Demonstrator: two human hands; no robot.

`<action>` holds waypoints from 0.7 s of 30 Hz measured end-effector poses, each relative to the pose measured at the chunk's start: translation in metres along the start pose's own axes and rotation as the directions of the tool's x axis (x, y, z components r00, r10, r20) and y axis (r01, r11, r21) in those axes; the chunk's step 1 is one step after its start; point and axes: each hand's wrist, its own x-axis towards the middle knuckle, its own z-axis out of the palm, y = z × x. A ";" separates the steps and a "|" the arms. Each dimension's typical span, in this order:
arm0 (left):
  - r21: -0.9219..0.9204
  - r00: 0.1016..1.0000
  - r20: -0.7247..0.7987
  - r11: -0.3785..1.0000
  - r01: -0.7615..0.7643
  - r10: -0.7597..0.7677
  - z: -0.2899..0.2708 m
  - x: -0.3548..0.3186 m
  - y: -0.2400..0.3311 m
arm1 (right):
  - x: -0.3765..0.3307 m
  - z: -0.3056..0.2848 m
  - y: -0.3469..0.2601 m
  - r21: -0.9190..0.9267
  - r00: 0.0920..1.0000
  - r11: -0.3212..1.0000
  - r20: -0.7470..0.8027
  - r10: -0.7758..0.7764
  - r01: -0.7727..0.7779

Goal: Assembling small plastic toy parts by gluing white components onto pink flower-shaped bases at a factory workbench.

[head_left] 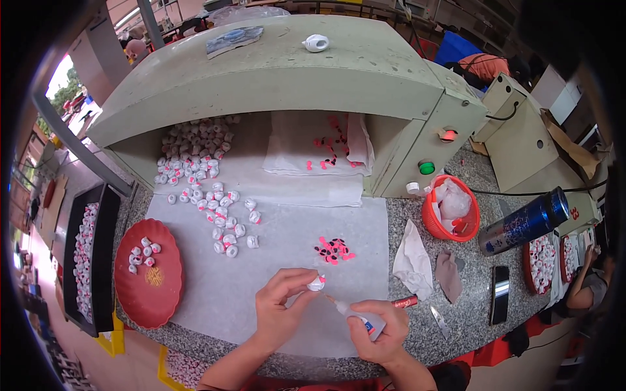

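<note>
Left hand (277,311): fingertips pinched on one small white piece (317,283), held above the grey sheet (261,274) at the counter's (469,313) near edge. Right hand (381,329): clamped on a small glue bottle (360,317), nozzle aimed at the piece. Red dish (153,293), left: a few white-and-pink pieces. Black tray (98,260), far left: rows of the same pieces. Orange basket (433,225), right: crumpled plastic bags. Loose pile of white pieces (195,163) under the green hood (274,72); pink bits (334,249) on the sheet
</note>
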 end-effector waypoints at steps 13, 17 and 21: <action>-0.336 0.943 0.056 0.883 0.327 -0.328 -0.004 0.004 0.001 | 0.000 -0.002 0.000 -0.001 0.999 1.000 -0.036 -0.008 0.008; -0.348 0.934 0.078 0.869 0.353 -0.349 -0.004 0.004 0.002 | -0.001 -0.002 -0.001 0.012 0.999 1.000 -0.043 0.011 -0.010; -0.351 0.928 0.083 0.861 0.368 -0.362 -0.003 0.006 0.004 | -0.001 -0.002 0.000 0.017 0.999 1.000 -0.042 0.021 -0.020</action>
